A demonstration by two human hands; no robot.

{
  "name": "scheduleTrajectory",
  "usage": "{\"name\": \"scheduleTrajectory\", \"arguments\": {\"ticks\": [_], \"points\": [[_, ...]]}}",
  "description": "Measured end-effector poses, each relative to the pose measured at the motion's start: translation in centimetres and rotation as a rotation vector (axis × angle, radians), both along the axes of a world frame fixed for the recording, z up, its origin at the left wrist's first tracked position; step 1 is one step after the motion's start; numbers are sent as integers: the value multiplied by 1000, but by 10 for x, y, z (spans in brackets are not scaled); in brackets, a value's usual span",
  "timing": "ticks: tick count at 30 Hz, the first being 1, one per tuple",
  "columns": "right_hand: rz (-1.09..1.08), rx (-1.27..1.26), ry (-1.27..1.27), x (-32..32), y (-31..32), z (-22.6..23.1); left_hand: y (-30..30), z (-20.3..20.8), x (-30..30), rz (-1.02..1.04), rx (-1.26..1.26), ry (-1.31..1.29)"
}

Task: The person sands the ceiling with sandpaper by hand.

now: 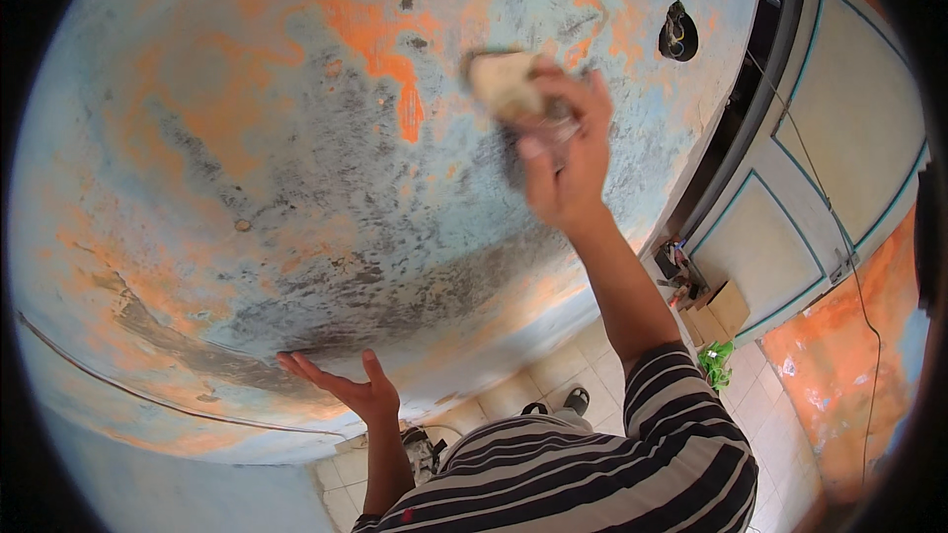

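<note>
My right hand [575, 153] is raised against the patchy wall [464, 227], its fingers wrapped round a pale tan block [504, 77] with a darker edge. Motion smears both the hand and the block, so the block's exact kind does not show. The block is at the wall's surface, right of a bright orange patch [380, 44]. Lower down on the left, my left hand [357, 395] has its fingers stretched out and its thumb apart. It holds nothing, and its fingertips are at the dark, worn lower part of the wall.
A round hole with wires [677, 35] is in the wall at the upper right. Beyond it stands a pale panelled door [755, 247], with a cardboard box [719, 314] and green leaves [715, 365] near its foot. A cable [163, 397] runs along the wall's lower left.
</note>
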State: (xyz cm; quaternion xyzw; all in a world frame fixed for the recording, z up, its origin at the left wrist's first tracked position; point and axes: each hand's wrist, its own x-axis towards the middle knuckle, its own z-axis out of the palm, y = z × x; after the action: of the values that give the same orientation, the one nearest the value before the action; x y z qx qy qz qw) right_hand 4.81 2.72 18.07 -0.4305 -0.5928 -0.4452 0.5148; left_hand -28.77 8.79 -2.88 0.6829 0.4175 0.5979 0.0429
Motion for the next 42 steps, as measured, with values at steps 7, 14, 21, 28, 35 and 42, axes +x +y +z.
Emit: {"name": "scheduleTrajectory", "arguments": {"ticks": [7, 14, 21, 28, 35, 42], "points": [[-1, -4, -15, -6, 1, 2, -2, -3, 2, -25, -46, -35], [138, 58, 147, -5, 4, 1, -2, -2, 2, -18, -20, 1], [263, 105, 307, -5, 6, -1, -2, -4, 2, -26, -16, -6], [101, -26, 130, -9, 0, -1, -1, -5, 0, -28, -26, -2], [-49, -31, -35, -4, -6, 2, 0, -5, 0, -32, -2, 9], [14, -38, -43, -8, -3, 1, 1, -7, -2, -39, 4, 11]]}}
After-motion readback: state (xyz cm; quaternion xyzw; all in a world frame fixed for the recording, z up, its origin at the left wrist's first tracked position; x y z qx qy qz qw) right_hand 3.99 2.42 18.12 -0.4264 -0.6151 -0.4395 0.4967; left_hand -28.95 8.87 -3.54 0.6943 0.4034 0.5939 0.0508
